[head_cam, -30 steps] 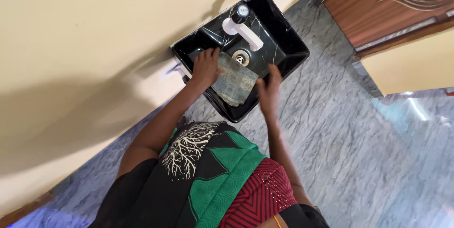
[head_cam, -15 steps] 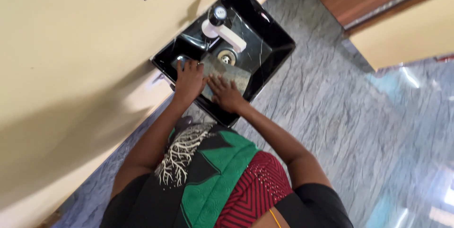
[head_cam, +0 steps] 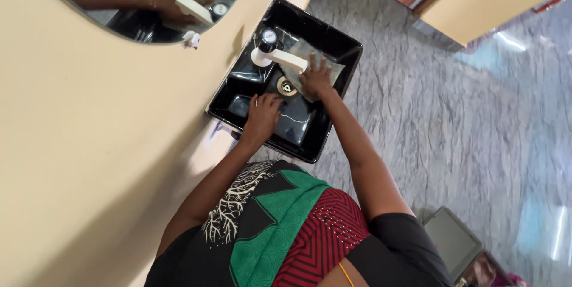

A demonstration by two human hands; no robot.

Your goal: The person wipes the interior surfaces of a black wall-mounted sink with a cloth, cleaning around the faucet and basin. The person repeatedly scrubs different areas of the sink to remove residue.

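mirror (head_cam: 137,1) at upper left on the cream wall, reflecting my arm and the tap. below it, the black sink (head_cam: 348,46) fixed to the wall. my left hand (head_cam: 262,114) lies open, fingers spread, flat on the sink's floor beside the drain (head_cam: 287,87). the white tap (head_cam: 280,55) stands above the drain. my right hand (head_cam: 316,78) presses open-palmed on a patterned grey cloth (head_cam: 333,72) at the sink's far right side. grey marble floor (head_cam: 453,120) at right.
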